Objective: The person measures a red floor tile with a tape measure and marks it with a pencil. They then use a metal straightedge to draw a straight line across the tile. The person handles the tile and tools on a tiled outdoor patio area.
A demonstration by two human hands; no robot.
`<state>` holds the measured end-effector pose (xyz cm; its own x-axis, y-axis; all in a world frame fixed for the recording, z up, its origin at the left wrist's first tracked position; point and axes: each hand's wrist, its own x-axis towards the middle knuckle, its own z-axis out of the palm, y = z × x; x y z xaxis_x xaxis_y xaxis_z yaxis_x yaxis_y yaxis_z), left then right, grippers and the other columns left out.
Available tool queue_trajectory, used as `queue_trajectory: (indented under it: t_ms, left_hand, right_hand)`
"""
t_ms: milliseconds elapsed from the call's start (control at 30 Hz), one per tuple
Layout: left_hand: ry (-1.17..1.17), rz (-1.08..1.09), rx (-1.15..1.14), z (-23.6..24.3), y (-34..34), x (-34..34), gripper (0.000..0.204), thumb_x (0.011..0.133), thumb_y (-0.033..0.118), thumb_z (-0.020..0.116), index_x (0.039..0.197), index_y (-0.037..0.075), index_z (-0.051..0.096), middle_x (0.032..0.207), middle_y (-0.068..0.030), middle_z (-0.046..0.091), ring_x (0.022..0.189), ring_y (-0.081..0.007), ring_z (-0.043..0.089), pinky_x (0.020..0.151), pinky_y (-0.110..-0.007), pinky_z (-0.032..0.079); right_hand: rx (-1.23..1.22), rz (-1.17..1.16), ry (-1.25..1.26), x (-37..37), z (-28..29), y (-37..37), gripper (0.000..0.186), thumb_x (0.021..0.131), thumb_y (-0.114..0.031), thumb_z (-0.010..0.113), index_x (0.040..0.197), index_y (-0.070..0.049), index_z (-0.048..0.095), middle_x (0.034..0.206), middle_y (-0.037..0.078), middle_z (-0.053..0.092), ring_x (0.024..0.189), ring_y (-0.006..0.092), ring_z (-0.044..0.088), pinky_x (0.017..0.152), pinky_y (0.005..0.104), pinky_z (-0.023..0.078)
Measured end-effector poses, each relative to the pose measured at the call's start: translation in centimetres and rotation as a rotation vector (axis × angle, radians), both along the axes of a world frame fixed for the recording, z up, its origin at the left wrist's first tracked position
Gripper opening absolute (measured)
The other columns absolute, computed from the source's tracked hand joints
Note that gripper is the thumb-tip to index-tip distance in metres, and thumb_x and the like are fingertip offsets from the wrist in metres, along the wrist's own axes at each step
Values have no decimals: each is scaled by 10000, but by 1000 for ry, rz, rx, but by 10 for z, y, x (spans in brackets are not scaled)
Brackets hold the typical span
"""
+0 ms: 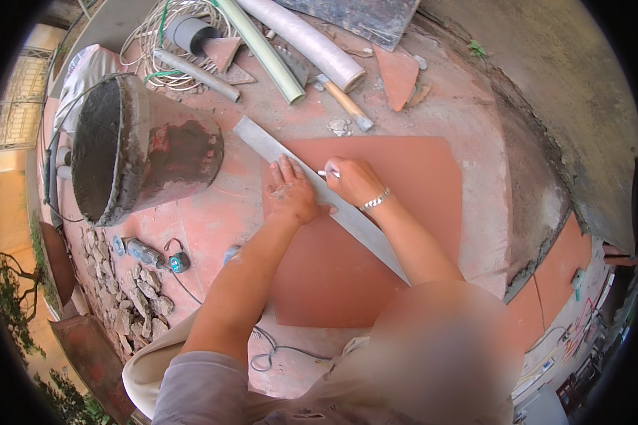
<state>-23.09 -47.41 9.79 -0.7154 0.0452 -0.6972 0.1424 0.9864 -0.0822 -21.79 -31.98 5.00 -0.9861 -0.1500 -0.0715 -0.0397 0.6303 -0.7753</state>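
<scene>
A large red-brown tile (418,191) lies flat in front of me, with a long grey metal straightedge (361,227) running diagonally across it. My left hand (293,195) presses on the straightedge and the tile, fingers stretched out and thumb reaching over the bar. Close to its right, my right hand (356,184) is closed in a pinch around a slim white pen-like marker (327,173). The marker's tip is beside the straightedge's upper right edge; whether it touches the tile I cannot tell. A metal bracelet circles my right wrist.
A mortar-smeared bucket (170,149) lies on its side at left. Nearer are an angle grinder (143,252), a tape measure (179,262) and broken rubble (138,301). Beyond the tile lie a wooden-handled tool (344,103), long tubes (305,35), coiled cable (166,71) and a tile shard (397,74).
</scene>
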Motion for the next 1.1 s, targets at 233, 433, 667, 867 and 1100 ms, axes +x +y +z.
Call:
queue_trajectory:
  t_ms: [233,433,667,867,1100]
  left_hand:
    - [89,-50,18,-16,-2,6,1462,653,706,839,1597,-92,59,1685,-289,46,1563,-469,34,1259,-542,142]
    - [136,-75,24,-18,-2,8,1484,633,720,836,1589,-113,65,1680,-298,55,1564,-463,48,1269,-540,97]
    - [94,30,66,-13,4,8,1493,621,627,897,1605,-74,20,1700,-234,24,1570,-448,49,1202,-602,293]
    - [142,-9,72,-19,-2,9,1508,617,634,899,1607,-64,1,1704,-219,14,1571,-444,51,1185,-617,320]
    - [138,-47,26,-30,-4,7,1500,618,685,873,1601,-80,38,1696,-250,14,1571,-437,43,1231,-567,259]
  right_hand:
    - [28,-29,-141,132,26,94,117,896,-151,651,928,-60,718,838,161,715,757,373,683,714,468,550]
    - [106,-113,-244,226,40,142,115,908,-156,643,885,-60,701,863,146,711,792,363,673,723,466,540]
    - [156,-184,-316,291,61,181,105,896,-153,648,901,-62,700,850,136,709,795,358,673,726,457,533]
    - [171,-234,-349,328,66,202,107,870,-156,663,890,-57,697,832,147,706,777,367,678,730,464,539]
    - [386,-211,-501,341,75,211,106,856,-142,681,893,-44,696,847,176,714,790,372,696,726,435,556]
